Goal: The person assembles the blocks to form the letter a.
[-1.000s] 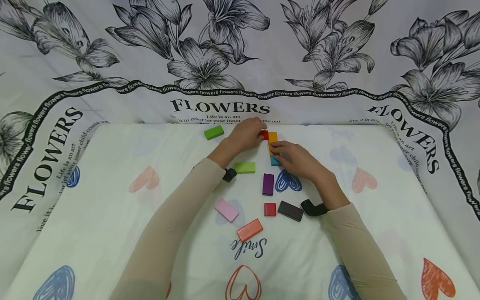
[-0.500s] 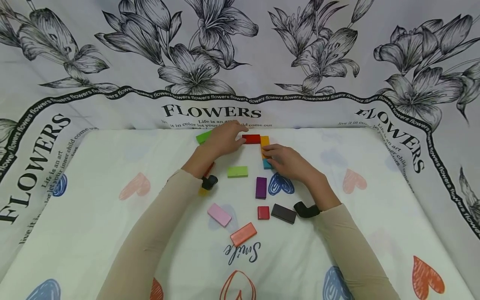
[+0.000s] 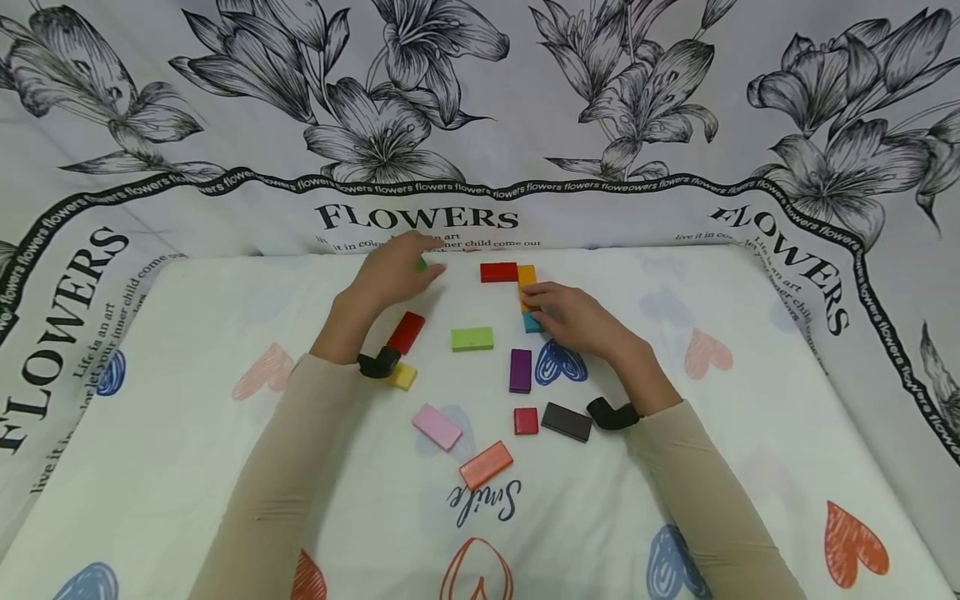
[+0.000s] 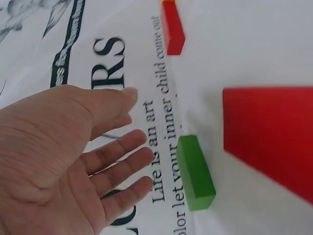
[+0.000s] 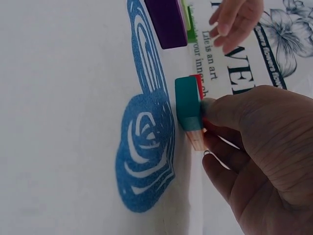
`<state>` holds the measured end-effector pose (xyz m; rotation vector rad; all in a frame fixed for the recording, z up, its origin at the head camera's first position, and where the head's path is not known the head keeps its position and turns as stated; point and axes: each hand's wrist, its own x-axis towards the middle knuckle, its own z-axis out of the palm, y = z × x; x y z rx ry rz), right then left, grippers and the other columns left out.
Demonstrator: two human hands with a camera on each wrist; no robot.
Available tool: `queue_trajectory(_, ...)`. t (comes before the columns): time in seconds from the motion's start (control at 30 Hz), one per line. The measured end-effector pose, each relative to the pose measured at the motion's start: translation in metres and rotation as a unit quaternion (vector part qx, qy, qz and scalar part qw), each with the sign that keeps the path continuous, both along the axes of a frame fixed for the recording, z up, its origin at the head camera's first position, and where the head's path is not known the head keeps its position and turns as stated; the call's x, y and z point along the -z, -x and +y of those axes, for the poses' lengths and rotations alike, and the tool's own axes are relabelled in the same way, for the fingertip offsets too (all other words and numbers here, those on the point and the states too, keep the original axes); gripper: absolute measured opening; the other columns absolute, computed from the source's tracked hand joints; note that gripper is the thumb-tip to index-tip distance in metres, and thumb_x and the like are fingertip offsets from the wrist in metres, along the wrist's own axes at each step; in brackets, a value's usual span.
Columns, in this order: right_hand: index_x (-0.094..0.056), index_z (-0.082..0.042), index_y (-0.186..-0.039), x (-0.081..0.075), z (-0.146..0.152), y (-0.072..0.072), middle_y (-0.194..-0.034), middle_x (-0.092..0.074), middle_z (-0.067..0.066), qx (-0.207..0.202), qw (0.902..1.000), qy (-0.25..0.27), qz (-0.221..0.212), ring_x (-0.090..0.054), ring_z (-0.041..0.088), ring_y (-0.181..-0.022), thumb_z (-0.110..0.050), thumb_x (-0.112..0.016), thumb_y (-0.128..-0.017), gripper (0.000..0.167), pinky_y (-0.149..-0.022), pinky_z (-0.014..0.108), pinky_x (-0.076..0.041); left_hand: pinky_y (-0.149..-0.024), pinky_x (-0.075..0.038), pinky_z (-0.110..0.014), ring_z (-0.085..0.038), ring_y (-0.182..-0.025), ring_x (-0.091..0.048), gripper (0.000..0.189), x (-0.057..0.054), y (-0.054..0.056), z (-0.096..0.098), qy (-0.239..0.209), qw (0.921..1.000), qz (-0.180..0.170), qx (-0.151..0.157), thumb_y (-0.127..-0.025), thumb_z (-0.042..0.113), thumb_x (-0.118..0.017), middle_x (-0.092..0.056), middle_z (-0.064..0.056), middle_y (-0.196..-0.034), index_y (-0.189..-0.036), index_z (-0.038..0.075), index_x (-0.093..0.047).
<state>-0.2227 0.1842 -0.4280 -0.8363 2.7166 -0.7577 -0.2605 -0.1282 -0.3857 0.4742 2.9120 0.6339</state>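
Observation:
My left hand (image 3: pixel 386 273) reaches over a green block (image 4: pixel 196 174) at the far side, its fingers apart and relaxed. In the left wrist view the green block stands just beyond the fingertips, untouched. My right hand (image 3: pixel 583 318) holds the orange block (image 3: pixel 527 277) with thumb and fingers; the fingers partly hide it. A blue block (image 5: pixel 188 100) adjoins its near end, right at my thumb. A red block (image 3: pixel 498 272) lies crosswise at the orange block's far end, forming a corner with it.
Nearer me lie light green (image 3: pixel 472 339), purple (image 3: pixel 520 371), pink (image 3: pixel 437 427), coral (image 3: pixel 486 465) and black (image 3: pixel 567 422) blocks, plus a small red one (image 3: pixel 526 421). Another red block (image 3: pixel 406 333) and a yellow one (image 3: pixel 403 376) lie by my left wrist. Printed cloth covers the surface.
My left hand has let go of the far red block and moved left to the green block, uncovering the red and yellow blocks. My right hand stays at the orange block.

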Motion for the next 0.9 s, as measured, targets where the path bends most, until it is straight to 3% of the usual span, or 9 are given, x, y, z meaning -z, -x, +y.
queue_trajectory(0.37,-0.061,-0.003,-0.146,-0.002,-0.007,0.003,-0.159,-0.056,0.011,-0.012,0.9999,-0.009,-0.005,-0.047,0.034,-0.154,-0.013,-0.063,-0.106,0.041,-0.127,0.052,-0.039,-0.122,-0.042,-0.060,-0.042,-0.146,-0.050,0.050,0.002,-0.003,-0.028,-0.016,0.9994,-0.011,-0.029,-0.105,0.022,-0.063,-0.058,-0.022,-0.153,-0.151,0.003,-0.057)
queue_trajectory(0.67,-0.060,-0.003,-0.147,-0.009,-0.002,0.006,-0.161,-0.055,0.011,0.009,0.9994,-0.032,-0.009,-0.045,0.035,-0.155,-0.013,-0.061,-0.107,0.042,-0.127,0.053,-0.038,-0.123,-0.041,-0.058,-0.042,-0.147,-0.050,0.051,0.009,0.009,-0.026,-0.005,0.9997,-0.008,-0.022,-0.104,0.020,-0.065,-0.055,-0.023,-0.155,-0.150,0.001,-0.057)
queue_trajectory(0.9,-0.060,-0.004,-0.147,-0.003,-0.001,0.002,-0.161,-0.054,0.010,0.010,0.9996,-0.020,-0.020,-0.043,0.035,-0.156,-0.014,-0.061,-0.107,0.042,-0.128,0.053,-0.037,-0.124,-0.040,-0.058,-0.042,-0.147,-0.049,0.052,0.015,0.008,-0.028,0.005,0.9994,-0.025,-0.023,-0.104,0.018,-0.065,-0.055,-0.024,-0.155,-0.151,0.000,-0.055)
